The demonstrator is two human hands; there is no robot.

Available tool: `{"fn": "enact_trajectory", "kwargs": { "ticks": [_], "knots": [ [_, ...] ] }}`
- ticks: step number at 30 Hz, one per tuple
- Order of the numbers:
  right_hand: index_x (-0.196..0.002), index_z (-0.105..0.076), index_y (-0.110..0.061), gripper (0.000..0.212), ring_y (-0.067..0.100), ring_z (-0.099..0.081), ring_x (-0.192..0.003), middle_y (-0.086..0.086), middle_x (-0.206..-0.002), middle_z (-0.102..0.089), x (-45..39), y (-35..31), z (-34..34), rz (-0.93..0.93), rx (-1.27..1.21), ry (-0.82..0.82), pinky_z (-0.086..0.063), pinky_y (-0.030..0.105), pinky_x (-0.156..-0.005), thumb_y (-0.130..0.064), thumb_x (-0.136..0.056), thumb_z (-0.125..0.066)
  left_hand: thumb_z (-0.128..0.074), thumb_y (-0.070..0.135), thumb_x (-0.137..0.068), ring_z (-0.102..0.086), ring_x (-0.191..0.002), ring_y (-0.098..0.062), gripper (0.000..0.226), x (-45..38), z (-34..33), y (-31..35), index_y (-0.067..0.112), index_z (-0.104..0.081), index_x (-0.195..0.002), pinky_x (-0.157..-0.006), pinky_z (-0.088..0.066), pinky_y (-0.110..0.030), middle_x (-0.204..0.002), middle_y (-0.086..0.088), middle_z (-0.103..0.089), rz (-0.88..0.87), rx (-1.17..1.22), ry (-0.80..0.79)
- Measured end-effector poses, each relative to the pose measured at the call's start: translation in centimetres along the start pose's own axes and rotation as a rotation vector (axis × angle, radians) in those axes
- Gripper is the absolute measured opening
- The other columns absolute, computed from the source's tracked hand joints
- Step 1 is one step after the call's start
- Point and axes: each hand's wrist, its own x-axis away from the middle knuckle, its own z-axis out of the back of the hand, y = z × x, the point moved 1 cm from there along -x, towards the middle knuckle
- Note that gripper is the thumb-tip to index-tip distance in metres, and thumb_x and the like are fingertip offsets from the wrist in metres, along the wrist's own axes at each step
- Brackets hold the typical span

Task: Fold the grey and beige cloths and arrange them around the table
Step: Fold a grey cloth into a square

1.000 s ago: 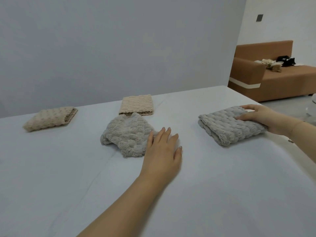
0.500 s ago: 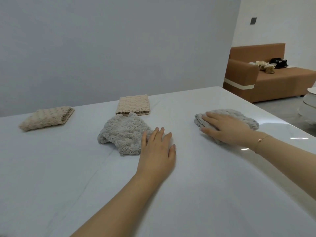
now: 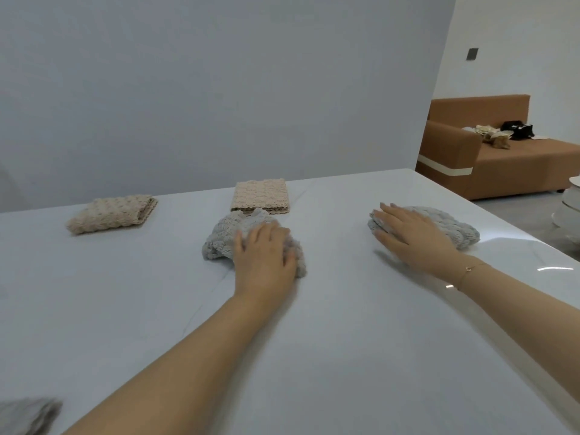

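Observation:
My left hand (image 3: 265, 259) lies on the near right part of a crumpled grey cloth (image 3: 224, 238) at the table's middle, with its fingers curled into the fabric. My right hand (image 3: 411, 238) presses flat, fingers spread, on the left end of a folded grey cloth (image 3: 455, 226) near the right edge. Two folded beige cloths lie further back: one at the far left (image 3: 113, 213), and one (image 3: 260, 196) just behind the crumpled grey cloth. Another grey cloth (image 3: 26, 416) shows blurred at the bottom left corner.
The white table (image 3: 345, 356) runs back to a grey wall. Its right edge slants past my right arm. Beyond that edge stand a brown sofa (image 3: 502, 164) with small items on it and a white round object (image 3: 569, 199) on the floor.
My left hand slid forward from the bare table onto the crumpled grey cloth. My right hand moved from the folded grey cloth's far right side to its left end.

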Motion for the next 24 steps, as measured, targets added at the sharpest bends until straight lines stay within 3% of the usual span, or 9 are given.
{"fn": "enact_trajectory", "kwargs": {
  "ticks": [4, 9, 17, 19, 21, 22, 24],
  "knots": [
    [-0.136, -0.048, -0.020, 0.045, 0.015, -0.027, -0.142, -0.002, -0.151, -0.036, 0.1, -4.6, 0.5, 0.106, -0.083, 0.038, -0.018, 0.029, -0.113, -0.037, -0.095, -0.051, -0.042, 0.051, -0.093, -0.028, -0.137, -0.017, 0.046, -0.7, 1.8, -5.2, 0.031, -0.044, -0.134, -0.114, -0.013, -0.043, -0.149, 0.005, -0.036, 0.103, -0.055, -0.207],
    [-0.130, -0.052, -0.025, 0.038, 0.012, -0.038, -0.132, -0.008, -0.143, -0.044, -1.5, -11.0, 0.5, 0.131, -0.150, -0.131, -0.030, 0.028, -0.107, -0.038, -0.095, -0.050, -0.042, 0.059, -0.090, -0.035, -0.129, -0.018, 0.047, -0.6, 3.7, -7.8, 0.036, -0.044, -0.131, -0.101, -0.032, -0.039, -0.136, 0.006, -0.044, 0.041, -0.140, -0.404],
    [-0.119, -0.060, -0.024, 0.031, 0.013, -0.053, -0.110, -0.006, -0.124, -0.057, -4.5, -20.6, -1.6, 0.179, -0.220, -0.265, -0.043, 0.031, -0.093, -0.038, -0.096, -0.045, -0.041, 0.065, -0.087, -0.041, -0.122, -0.019, 0.045, 1.3, 9.6, -14.2, 0.042, -0.044, -0.126, -0.100, -0.033, -0.040, -0.132, 0.006, -0.044, 0.106, -0.365, -0.626],
    [-0.116, -0.063, -0.019, 0.032, 0.016, -0.056, -0.105, -0.003, -0.120, -0.061, -5.5, -22.7, -2.2, 0.184, -0.220, -0.326, -0.046, 0.034, -0.091, -0.037, -0.096, -0.044, -0.041, 0.067, -0.087, -0.042, -0.117, -0.016, 0.040, 1.9, 11.2, -16.1, 0.044, -0.048, -0.118, -0.100, -0.035, -0.039, -0.125, 0.008, -0.045, 0.178, -0.269, -0.715],
    [-0.113, -0.066, -0.015, 0.037, 0.019, -0.058, -0.103, 0.000, -0.116, -0.064, -6.6, -24.8, -2.8, 0.193, -0.232, -0.394, -0.048, 0.036, -0.090, -0.040, -0.096, -0.044, -0.040, 0.064, -0.089, -0.049, -0.104, -0.012, 0.032, 2.3, 12.7, -17.4, 0.041, -0.057, -0.102, -0.094, -0.039, -0.032, -0.110, 0.010, -0.051, 0.248, -0.010, -0.791],
    [-0.109, -0.067, -0.013, 0.040, 0.020, -0.059, -0.101, 0.003, -0.111, -0.067, -7.2, -25.8, -3.1, 0.190, -0.249, -0.431, -0.049, 0.036, -0.086, -0.042, -0.096, -0.044, -0.041, 0.061, -0.091, -0.052, -0.098, -0.010, 0.033, 2.4, 13.4, -17.9, 0.036, -0.062, -0.096, -0.091, -0.041, -0.029, -0.103, 0.012, -0.055, 0.301, 0.167, -0.780],
    [-0.101, -0.070, -0.009, 0.044, 0.020, -0.061, -0.091, 0.005, -0.099, -0.069, -8.3, -27.8, -3.5, 0.166, -0.297, -0.498, -0.047, 0.028, -0.074, -0.046, -0.094, -0.047, -0.046, 0.051, -0.093, -0.060, -0.096, -0.013, 0.033, 2.2, 14.2, -19.4, 0.028, -0.070, -0.096, -0.089, -0.045, -0.026, -0.102, 0.012, -0.065, 0.421, 0.469, -0.574]
  ]
}}
